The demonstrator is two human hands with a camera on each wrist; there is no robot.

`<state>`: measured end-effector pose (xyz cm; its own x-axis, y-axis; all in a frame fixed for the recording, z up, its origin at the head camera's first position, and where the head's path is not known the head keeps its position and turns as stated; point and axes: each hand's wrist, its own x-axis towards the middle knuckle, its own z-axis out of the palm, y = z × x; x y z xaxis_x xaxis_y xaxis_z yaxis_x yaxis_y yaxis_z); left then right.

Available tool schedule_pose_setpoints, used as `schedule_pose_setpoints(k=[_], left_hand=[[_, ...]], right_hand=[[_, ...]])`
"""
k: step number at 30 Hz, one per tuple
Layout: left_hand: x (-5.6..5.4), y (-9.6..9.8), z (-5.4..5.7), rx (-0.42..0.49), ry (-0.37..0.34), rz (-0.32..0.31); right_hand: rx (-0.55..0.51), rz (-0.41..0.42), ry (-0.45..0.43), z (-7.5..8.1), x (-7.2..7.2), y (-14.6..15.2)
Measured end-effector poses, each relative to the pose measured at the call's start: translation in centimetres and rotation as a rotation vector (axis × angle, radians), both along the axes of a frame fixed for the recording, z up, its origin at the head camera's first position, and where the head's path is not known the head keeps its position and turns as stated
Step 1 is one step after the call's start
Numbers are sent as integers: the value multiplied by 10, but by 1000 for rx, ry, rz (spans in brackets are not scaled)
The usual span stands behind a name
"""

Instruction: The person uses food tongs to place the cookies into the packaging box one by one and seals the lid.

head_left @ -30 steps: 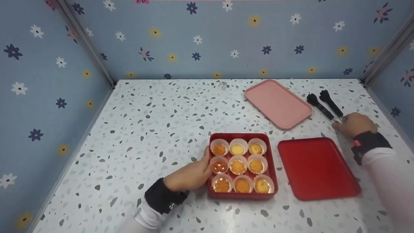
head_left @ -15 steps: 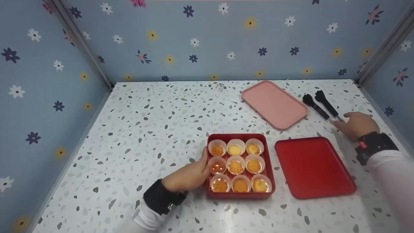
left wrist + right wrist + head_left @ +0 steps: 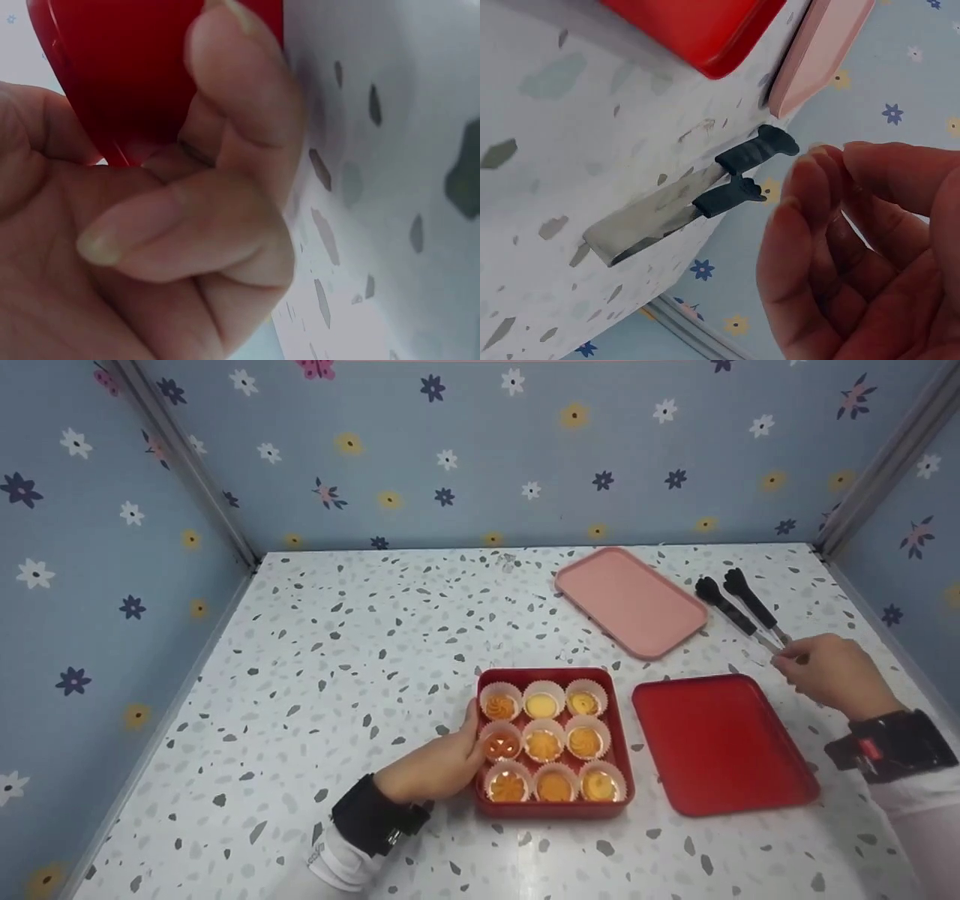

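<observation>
In the head view a red square box (image 3: 553, 810) holds several small orange and yellow pastries (image 3: 543, 745) in pleated paper cups. My left hand (image 3: 439, 765) grips its left wall; in the left wrist view the ring and little fingers curl beside the red wall. At the right, my right hand (image 3: 829, 667) hangs over the rear end of a pair of tongs (image 3: 750, 611) with black paw-shaped tips. The right wrist view shows those tongs lying on the table, apart from the hand. Its fingers are loosely curled, thumb near the fingertips, nothing between them.
A red lid (image 3: 724, 746) lies right of the box, below the tongs. Behind it is a pink tray (image 3: 632, 604). The speckled table (image 3: 360, 660) ends at flowered blue panels (image 3: 450, 442) at the back and sides.
My right hand has drawn back slightly toward me, and its thumb and fingers have come closer together. The tongs stay in place. The left hand keeps its grip on the box.
</observation>
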<state>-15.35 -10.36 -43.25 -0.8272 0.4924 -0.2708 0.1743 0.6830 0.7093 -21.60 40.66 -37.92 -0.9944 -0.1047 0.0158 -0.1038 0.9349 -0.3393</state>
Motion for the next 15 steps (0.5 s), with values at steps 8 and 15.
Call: schedule_pose_setpoints(k=[8,15], left_hand=[[0,-1,0,14,-4,-1],[2,1,2,25,0,0]], right_hand=[[13,1,-117,-29,24,-8],[14,-56,-138,-41,34,-4]])
